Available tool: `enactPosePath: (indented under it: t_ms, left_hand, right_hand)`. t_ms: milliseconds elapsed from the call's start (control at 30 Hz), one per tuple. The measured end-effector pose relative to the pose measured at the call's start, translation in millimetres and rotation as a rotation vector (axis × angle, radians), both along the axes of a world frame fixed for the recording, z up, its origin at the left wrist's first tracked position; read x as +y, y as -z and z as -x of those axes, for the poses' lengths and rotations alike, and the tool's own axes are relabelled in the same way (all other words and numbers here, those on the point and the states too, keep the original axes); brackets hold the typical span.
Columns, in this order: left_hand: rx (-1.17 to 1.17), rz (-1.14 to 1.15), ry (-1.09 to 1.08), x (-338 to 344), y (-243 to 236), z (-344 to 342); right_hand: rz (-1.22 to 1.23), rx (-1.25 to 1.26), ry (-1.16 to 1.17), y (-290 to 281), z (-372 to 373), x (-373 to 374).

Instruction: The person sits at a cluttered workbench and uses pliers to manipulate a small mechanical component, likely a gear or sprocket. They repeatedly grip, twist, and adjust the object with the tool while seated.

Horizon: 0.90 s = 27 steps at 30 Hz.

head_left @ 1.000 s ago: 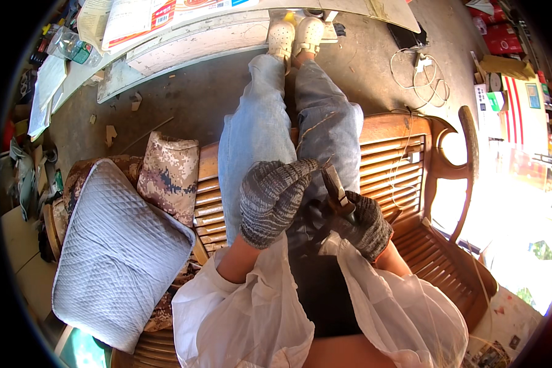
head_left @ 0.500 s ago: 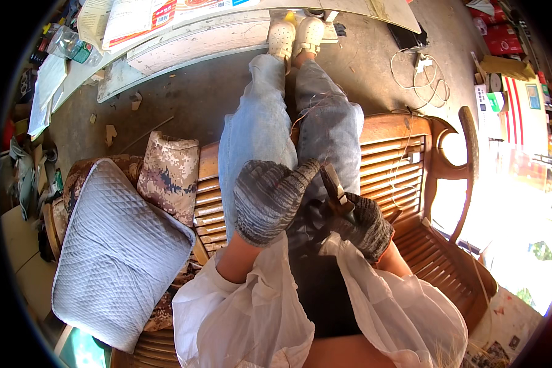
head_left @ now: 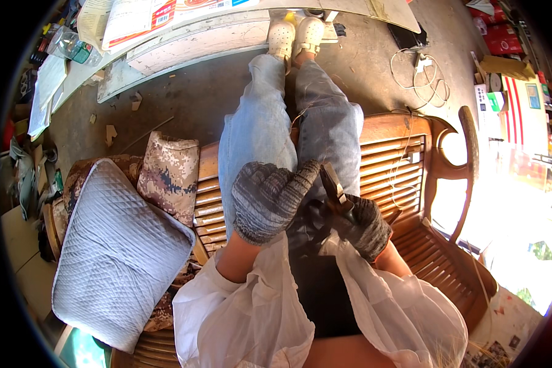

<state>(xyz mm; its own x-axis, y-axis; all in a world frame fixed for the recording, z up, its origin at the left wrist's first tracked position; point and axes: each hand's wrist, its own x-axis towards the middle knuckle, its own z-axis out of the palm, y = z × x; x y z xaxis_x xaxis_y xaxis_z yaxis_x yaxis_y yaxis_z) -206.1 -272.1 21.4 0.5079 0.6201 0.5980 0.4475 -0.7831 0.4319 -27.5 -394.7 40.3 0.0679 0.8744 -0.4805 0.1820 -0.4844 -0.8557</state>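
My left hand (head_left: 265,202), in a grey knitted glove, is closed above my lap, thumb pressed toward the fingers. Whatever it pinches is too small or hidden to make out. Close on its right, my right hand (head_left: 368,228), gloved alike, grips a pair of pliers (head_left: 332,184). Their metal jaws point up and away from me, near the left thumb tip. The dark handles spread below, partly covered by the glove. A thin brownish wire (head_left: 298,116) shows between my knees; its lower end is hidden.
I sit on a slatted wooden bench (head_left: 392,162). A grey quilted pad (head_left: 119,251) and a camouflage cushion (head_left: 168,175) lie at left. Ahead is a table (head_left: 196,58) with printed sheets. A cable with a plug (head_left: 422,63) lies on the floor at far right.
The thin wire strands over my right knee have mostly gone from view; one short curve shows between the knees. Both hands and the pliers have barely moved.
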Motion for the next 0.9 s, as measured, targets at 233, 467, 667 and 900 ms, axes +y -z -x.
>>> enactPosePath:
  t_ms: [233,467,667,900]
  left_hand:
    - [-0.113,0.272,-0.012,-6,-4,-4]
    - [-0.339,0.518,-0.02,-9,-1,-5]
    - [-0.334,0.51,0.042,-6,-5,-6]
    - [-0.268,0.444,0.072,-4,-3,-2]
  right_hand:
    - [-0.029,-0.145,0.049,-2,10,4]
    - [0.013,-0.223,-0.102,-6,2,7]
    - [-0.021,-0.08,-0.127,3,-2,5]
    - [-0.106,-0.222,-0.272,9,-5,5]
